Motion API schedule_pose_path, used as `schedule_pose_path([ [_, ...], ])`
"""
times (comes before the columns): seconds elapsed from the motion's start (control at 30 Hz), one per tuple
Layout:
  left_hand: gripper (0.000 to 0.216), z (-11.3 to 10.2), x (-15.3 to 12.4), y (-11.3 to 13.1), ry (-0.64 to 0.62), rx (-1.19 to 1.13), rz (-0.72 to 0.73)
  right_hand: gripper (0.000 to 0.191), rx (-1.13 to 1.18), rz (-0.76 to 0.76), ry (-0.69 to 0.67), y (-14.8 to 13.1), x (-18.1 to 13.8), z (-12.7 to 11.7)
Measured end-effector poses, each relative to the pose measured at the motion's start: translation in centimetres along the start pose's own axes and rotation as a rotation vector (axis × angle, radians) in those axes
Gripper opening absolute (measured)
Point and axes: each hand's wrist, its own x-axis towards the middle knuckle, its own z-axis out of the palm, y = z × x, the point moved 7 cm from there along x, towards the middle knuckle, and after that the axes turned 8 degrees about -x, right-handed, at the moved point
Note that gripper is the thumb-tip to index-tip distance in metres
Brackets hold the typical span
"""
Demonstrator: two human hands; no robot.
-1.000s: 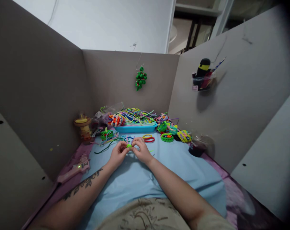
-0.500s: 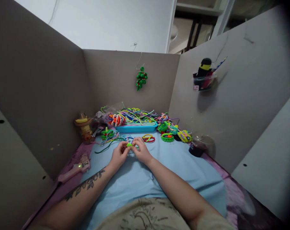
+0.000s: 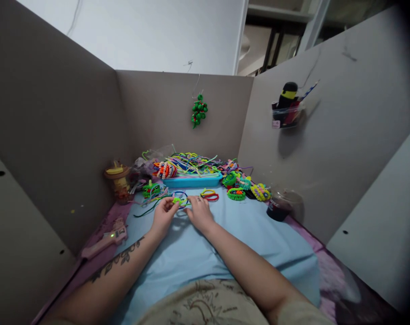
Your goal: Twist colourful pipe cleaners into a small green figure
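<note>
Looking from the head view, we pinch the lime-green piece (image 3: 179,201) in our left hand (image 3: 163,215); its length seems to run rightward above the blue cloth (image 3: 252,223), toward our nearby right hand (image 3: 200,214), thumb and fingers spread apart.

Clothing and body markings.
Left forearm (image 3: 137,266), dark leafy tattoo (image 3: 125,257); khaki shirt (image 3: 191,311), dark line-drawn print; matching right sleeve (image 3: 302,314).

No text fully legible. Dark cup (image 3: 278,211) on right: pale lettering on side, too small/blurry to read. Clear plastic holder (image 3: 292,113) on right panel (image 3: 343,117): small pink label (image 3: 276,124) at front corner, marks on it unreadable.
</note>
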Motion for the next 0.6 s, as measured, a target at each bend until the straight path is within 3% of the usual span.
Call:
schedule_pose_path([
  [0.13, 0.037, 0.2, -0.1, -0.4, -0.003, -0.025, -0.055, 0.013, -0.086, 0.005, -0.039, 0.3, 0.0, 0.7],
  [0.33, 0.039, -0.3, 0.2, -0.3, 0.052, -0.001, -0.04, 0.005, -0.092, -0.004, -0.064, 0.7, -0.1, 1.2],
  [0.6, 0.032, -2.8, 1.4, 0.6, 0.19, 0.193, 0.159, 0.01, 0.012, -0.16, 0.187, -1.0, -0.6, -2.5],
])
